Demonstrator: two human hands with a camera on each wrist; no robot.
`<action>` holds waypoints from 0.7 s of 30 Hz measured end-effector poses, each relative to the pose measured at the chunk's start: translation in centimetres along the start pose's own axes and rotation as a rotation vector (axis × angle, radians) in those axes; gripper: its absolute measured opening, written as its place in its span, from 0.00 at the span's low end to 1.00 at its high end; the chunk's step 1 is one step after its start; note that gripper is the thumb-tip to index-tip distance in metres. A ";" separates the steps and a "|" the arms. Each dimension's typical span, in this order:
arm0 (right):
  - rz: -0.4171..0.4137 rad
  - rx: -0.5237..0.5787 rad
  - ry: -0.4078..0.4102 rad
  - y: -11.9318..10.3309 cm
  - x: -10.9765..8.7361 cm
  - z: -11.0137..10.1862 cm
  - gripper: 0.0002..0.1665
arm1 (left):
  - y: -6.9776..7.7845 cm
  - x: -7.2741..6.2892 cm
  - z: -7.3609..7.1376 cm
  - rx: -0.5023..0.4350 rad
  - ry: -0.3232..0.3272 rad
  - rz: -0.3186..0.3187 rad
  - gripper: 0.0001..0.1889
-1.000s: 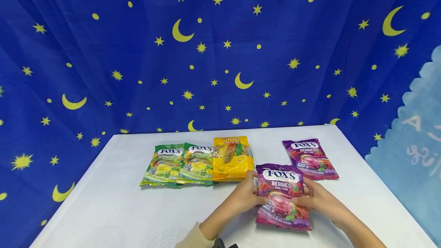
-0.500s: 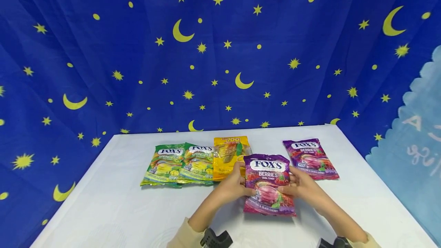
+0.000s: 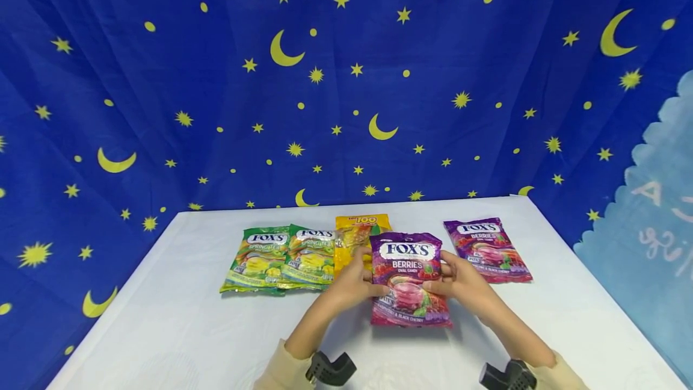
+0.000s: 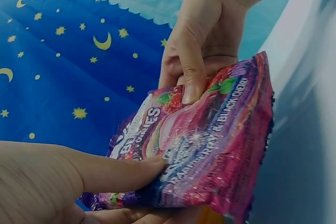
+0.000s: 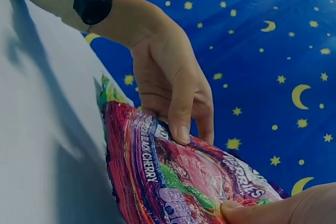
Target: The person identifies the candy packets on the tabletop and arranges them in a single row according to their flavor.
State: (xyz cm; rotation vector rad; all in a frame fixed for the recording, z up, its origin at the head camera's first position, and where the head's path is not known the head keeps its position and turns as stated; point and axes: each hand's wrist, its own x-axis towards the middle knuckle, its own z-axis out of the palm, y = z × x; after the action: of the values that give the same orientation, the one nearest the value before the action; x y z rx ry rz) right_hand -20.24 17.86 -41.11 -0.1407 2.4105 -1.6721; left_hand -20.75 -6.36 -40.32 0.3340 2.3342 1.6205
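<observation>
A purple Fox's Berries candy bag (image 3: 408,284) is held between both hands, tilted up in front of the other bags. My left hand (image 3: 349,281) grips its left edge, thumb on the front and fingers behind. On the opposite edge my right hand (image 3: 465,284) pinches it the same way. In the left wrist view the left thumb presses on the candy bag (image 4: 199,135) near its printed cup. The right wrist view shows both thumbs on the front of the candy bag (image 5: 178,171). Fingers behind the bag are mostly hidden.
Two green Fox's Spring Tea bags (image 3: 260,260) lie overlapping on the white table (image 3: 162,318), left of a yellow candy bag (image 3: 346,245), which is partly covered by the held bag. Another purple Berries bag (image 3: 489,251) lies at the back right. A blue star-patterned cloth (image 3: 335,89) hangs behind.
Both hands have carried the purple Berries bag leftward and toward the back of the table, so it now overlaps the yellow bag in view. The other bags have stayed put.
</observation>
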 end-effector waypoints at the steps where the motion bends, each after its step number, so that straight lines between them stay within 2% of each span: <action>1: -0.009 0.002 0.000 -0.1 0.0 0.1 0.55 | 0.0 0.0 -0.1 0.000 0.001 0.004 0.40; 4: -0.013 0.009 0.002 -0.2 -0.1 0.4 0.54 | -0.1 -0.1 -0.3 -0.006 -0.016 0.029 0.36; 6: -0.010 0.021 0.002 -0.2 -0.2 0.5 0.53 | -0.1 -0.1 -0.3 0.023 -0.031 0.043 0.31; 11: -0.035 0.066 -0.014 -0.1 -0.2 0.8 0.49 | -0.2 -0.1 -0.5 0.161 -0.027 0.061 0.19; 16: -0.083 0.097 -0.049 0.1 -0.1 1.0 0.46 | -0.3 -0.2 -0.7 0.211 -0.009 0.067 0.16; 21: -0.084 0.096 -0.045 0.0 -0.1 1.1 0.45 | -0.4 0.0 -0.7 0.210 -0.010 0.057 0.15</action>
State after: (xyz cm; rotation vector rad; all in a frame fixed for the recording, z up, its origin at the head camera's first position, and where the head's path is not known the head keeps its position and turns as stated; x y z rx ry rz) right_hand -19.87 16.87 -41.45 -0.2648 2.3165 -1.7966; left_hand -21.01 -7.16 -40.46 0.4550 2.5135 1.3955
